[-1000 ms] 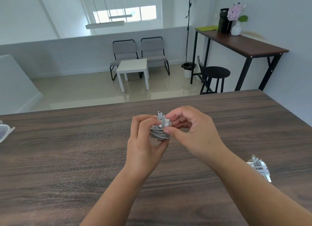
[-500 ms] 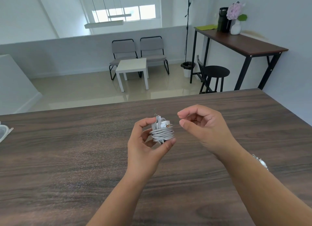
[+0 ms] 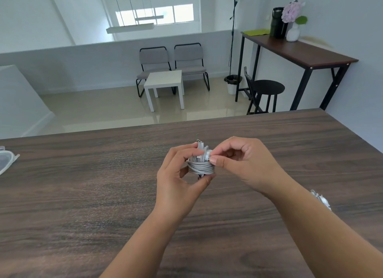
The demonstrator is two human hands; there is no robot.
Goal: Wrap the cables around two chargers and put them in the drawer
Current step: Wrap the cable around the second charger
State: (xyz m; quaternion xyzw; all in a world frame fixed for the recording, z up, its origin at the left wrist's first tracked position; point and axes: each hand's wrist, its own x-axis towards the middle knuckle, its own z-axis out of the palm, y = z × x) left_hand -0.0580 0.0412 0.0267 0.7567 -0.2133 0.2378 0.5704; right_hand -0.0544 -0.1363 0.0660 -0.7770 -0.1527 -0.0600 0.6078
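A white charger (image 3: pixel 200 163) with its grey cable coiled around it is held above the dark wooden table (image 3: pixel 83 194). My left hand (image 3: pixel 178 180) grips it from below and the left, thumb under the coil. The thumb and forefinger of my right hand (image 3: pixel 242 163) pinch the cable's end plug at the top right of the coil. A second wrapped charger (image 3: pixel 320 199) lies on the table at the right, mostly hidden behind my right forearm. No drawer is in view.
A clear plastic container (image 3: pixel 6 160) pokes in at the table's left edge. Beyond the table's far edge the floor lies lower, with a white side table (image 3: pixel 165 82), two grey chairs, a black stool (image 3: pixel 267 89) and a tall desk (image 3: pixel 300 53).
Half a second ago my right hand hung apart from the charger with nothing in it. It has come back left and taken hold of the cable end. My left hand has kept its grip.
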